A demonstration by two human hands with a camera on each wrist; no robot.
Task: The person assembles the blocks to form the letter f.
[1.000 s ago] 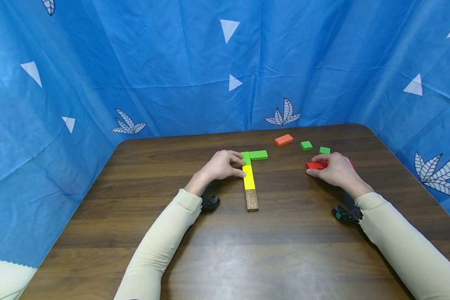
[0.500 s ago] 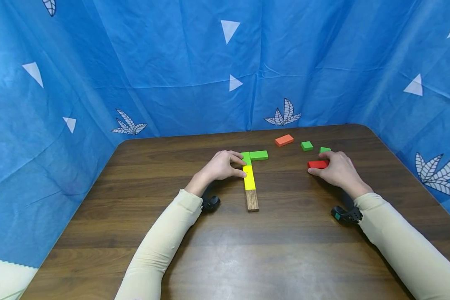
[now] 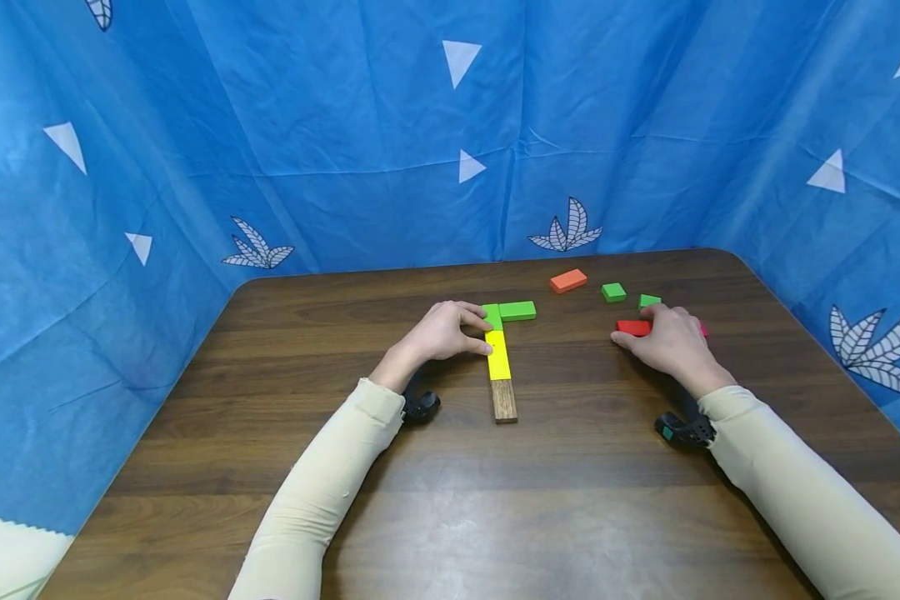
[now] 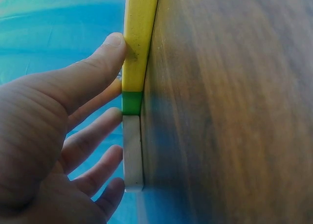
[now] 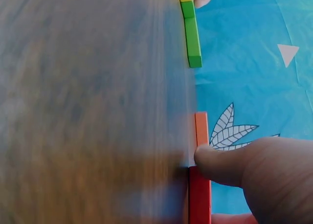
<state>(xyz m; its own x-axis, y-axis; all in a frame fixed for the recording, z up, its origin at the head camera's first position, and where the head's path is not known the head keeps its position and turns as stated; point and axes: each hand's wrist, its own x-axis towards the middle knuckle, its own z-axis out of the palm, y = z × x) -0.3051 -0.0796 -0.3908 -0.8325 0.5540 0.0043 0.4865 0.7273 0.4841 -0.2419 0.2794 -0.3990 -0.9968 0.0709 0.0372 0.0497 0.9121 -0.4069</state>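
Note:
My left hand [image 3: 445, 331] rests beside a line of flat blocks, its thumb on the yellow block [image 3: 498, 356] and a fingertip at the green block [image 3: 492, 317] above. Below the yellow one is a brown wooden block [image 3: 504, 401]; another green block [image 3: 517, 311] extends right from the top. In the left wrist view, my loosely spread fingers touch the edge of a pale block [image 4: 132, 153], hidden in the head view. My right hand [image 3: 673, 337] reaches over a red block [image 3: 632, 327], thumb at its left end. Its other fingers are largely hidden.
An orange block [image 3: 568, 281] and two small green blocks [image 3: 613, 292] lie toward the table's back right. A bit of a pink piece [image 3: 704, 330] shows past my right hand. A blue curtain [image 3: 390, 125] hangs around the table [image 3: 330, 312].
My right hand has shifted slightly left and the red block has straightened; its right part is now covered by the hand. The left hand and its blocks have stayed put.

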